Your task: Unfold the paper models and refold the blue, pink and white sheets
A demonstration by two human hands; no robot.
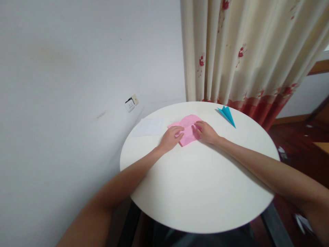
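Observation:
A pink sheet of paper (188,127), partly folded, lies on the far part of a round white table (200,185). My left hand (171,137) presses down on the sheet's left side, fingers curled over its edge. On the right side rests my right hand (206,132), its fingertips flat on the paper. Both hands touch the pink sheet and hold it against the tabletop.
A folded blue paper plane (227,115) lies at the table's far right. A white sheet (149,127) lies at the far left edge. A cream curtain with red flowers (246,55) hangs behind; a wall socket (131,103) sits on the white wall.

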